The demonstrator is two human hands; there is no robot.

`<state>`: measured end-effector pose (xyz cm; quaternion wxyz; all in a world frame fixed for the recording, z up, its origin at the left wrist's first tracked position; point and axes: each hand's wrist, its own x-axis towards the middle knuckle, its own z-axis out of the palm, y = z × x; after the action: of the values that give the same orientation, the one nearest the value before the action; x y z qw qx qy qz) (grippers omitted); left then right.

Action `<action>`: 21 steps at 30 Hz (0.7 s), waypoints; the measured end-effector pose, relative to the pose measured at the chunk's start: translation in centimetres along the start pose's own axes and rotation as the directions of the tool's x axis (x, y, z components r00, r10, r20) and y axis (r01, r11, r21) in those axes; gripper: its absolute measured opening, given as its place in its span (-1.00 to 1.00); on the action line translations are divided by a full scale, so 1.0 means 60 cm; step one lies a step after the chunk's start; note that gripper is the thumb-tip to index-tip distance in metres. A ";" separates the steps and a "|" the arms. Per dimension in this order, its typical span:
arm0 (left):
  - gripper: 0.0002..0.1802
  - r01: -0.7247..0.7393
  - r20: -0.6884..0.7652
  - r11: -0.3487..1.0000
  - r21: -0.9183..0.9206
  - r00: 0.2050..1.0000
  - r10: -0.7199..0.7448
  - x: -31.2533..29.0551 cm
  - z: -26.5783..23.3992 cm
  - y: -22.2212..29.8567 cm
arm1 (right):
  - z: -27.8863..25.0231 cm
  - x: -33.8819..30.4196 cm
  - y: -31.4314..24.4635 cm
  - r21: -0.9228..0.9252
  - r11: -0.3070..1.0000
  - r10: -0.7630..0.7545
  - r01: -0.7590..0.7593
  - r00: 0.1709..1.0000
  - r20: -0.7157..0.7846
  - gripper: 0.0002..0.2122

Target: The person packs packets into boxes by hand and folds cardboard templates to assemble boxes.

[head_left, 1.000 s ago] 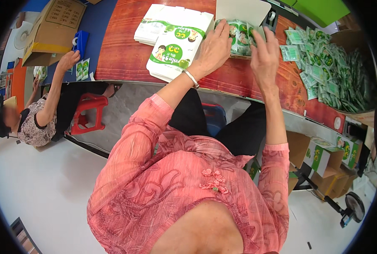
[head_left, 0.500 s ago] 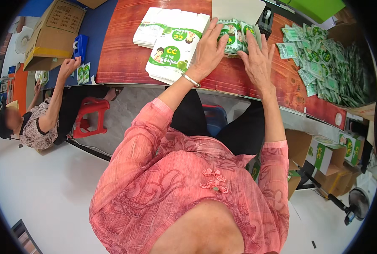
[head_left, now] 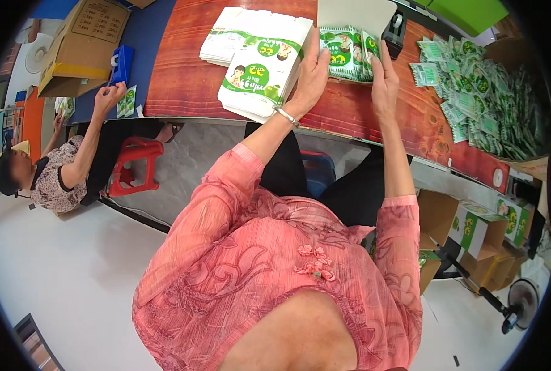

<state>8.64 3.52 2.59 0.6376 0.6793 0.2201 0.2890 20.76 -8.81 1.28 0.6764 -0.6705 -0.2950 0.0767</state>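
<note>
An open white carton, its lid flap [head_left: 357,12] raised at the back, stands at the table's far middle. Green-and-white sachets [head_left: 342,52] fill it. My left hand [head_left: 311,73] clasps the carton's left side, fingers along the wall and thumb at the front. On the right side my right hand [head_left: 384,80] grips it too, thumb near the rightmost sachet [head_left: 370,47]. How the fingers wrap underneath is hidden. Left of my left hand lies a stack of flat white-and-green cartons [head_left: 260,68], which that hand's wrist overlaps.
A large heap of sachets [head_left: 473,99] spreads at the right, beside a black tape dispenser [head_left: 397,34]. At the far left a co-worker [head_left: 59,173] sits by a blue tape dispenser [head_left: 122,65] and a brown cardboard box [head_left: 87,46]. Cardboard boxes [head_left: 473,229] stand low on the right.
Both hands have moved from on top of the sachets to the carton's two sides. More of the sachets now shows. The co-worker's raised hand has shifted slightly.
</note>
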 end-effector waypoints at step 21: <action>-0.34 0.119 0.155 0.813 -0.570 0.987 -0.036 -0.050 -0.020 -0.018 | 0.021 -0.082 -0.109 -0.679 0.497 -0.274 0.541 0.840 0.469 -0.51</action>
<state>5.69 2.50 1.19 0.8383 0.4626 0.1053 0.2687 14.19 -10.76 5.97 0.2542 -0.7872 -0.5478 -0.1251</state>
